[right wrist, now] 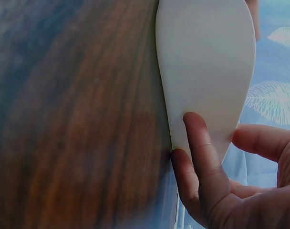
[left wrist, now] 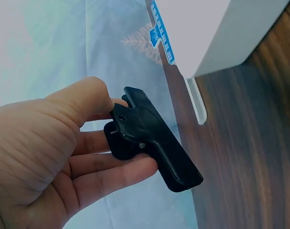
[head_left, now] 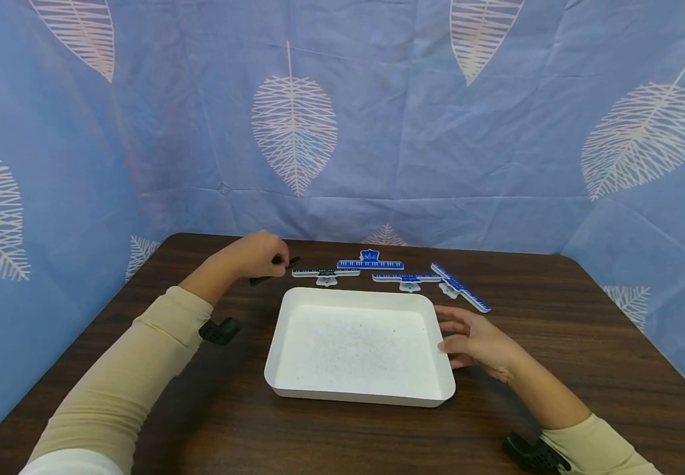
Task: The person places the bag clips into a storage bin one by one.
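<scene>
My left hand (head_left: 262, 255) is over the far left of the table, left of the other clips. It pinches a black clip (left wrist: 152, 140) with a long straight jaw, its thumb and fingers on the handle. A shallow white rectangular tray (head_left: 360, 349) lies flat on the table in front of me, with nothing in it. At the tray's right side rests my right hand (head_left: 480, 341). Two of its fingers lie against the outer wall (right wrist: 204, 67), and the thumb touches the rim.
Beyond the tray lie several long clips with piano-key markings: a black-and-white one (head_left: 326, 273), a blue one (head_left: 370, 264), another blue one (head_left: 406, 278) and a slanted blue one (head_left: 467, 290). A leaf-patterned blue cloth (head_left: 378, 132) hangs behind the dark wooden table (head_left: 585, 343).
</scene>
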